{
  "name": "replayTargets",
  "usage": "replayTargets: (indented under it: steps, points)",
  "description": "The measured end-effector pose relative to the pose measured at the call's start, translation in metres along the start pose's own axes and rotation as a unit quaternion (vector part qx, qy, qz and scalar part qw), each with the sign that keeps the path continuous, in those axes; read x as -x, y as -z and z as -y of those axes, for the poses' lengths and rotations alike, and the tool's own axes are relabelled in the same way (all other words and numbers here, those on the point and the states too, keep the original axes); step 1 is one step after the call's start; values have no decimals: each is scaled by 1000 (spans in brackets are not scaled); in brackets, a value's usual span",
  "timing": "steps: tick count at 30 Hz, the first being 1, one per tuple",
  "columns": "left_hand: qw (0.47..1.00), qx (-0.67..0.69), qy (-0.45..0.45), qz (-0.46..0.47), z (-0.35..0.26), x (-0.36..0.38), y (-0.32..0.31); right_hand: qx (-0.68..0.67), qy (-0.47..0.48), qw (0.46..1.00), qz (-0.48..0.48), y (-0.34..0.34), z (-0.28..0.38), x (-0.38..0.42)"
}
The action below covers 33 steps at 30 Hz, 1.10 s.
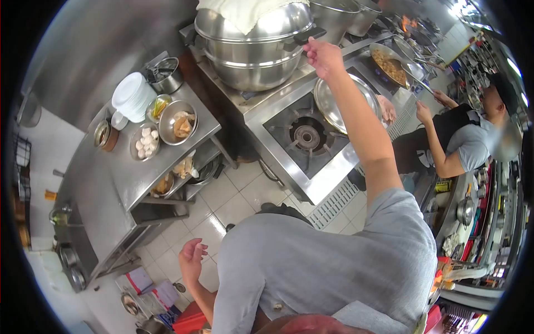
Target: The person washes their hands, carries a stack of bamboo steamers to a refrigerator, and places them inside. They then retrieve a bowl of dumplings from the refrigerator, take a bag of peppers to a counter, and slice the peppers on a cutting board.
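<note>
Beside the large lidded steel pot [253, 61], my right hand [322, 57] is raised with curled fingers closed at its black side handle [310, 37]. A pale cloth [250, 14] lies over the pot's lid. Under my right forearm a round steel lid [334, 106] rests on the stove, next to an unlit burner [306, 137]. My left hand [192, 256] hangs low at the left above the tiled floor, its fingers loosely bent and apart, holding nothing. Another hand [386, 109] shows beyond my forearm; whose it is cannot be seen.
A co-worker [461, 128] at the right stirs food in a wok [387, 65]. On the left steel counter [119, 175] stand stacked white plates [132, 96], a bowl of white round pieces [146, 142] and a bowl with brownish food [179, 123]. Flames [409, 23] burn farther back.
</note>
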<state>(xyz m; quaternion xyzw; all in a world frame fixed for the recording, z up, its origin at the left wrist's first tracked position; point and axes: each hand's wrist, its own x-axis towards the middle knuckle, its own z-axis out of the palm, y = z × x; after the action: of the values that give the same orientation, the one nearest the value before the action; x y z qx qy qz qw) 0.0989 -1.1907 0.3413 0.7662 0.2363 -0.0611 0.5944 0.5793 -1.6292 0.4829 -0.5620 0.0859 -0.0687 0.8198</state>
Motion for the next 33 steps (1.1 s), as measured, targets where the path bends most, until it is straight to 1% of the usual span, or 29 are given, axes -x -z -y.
replayTargets:
  steps: [5, 9, 11, 18, 27, 33]
  points:
    - [999, -23, -15, 35, -15, -38, 19, -34, -33, 999, -13, -1, 2, -6]
    - [998, -32, -32, 46, -21, -58, 25, -66, -59, 996, -6, 1, 1, -16]
    - [999, -23, -22, 42, -22, -64, 24, -65, -57, 996, -2, -3, 4, -13]
    - [999, 8, -6, 44, -30, -75, 17, -63, -38, 997, -7, -12, 12, -11]
    - [999, 5, -14, 48, -34, -78, 10, -48, -22, 998, 16, -15, 22, -21]
    - [999, 6, -14, 43, -34, -73, 9, -53, -31, 998, 12, -21, 34, -23]
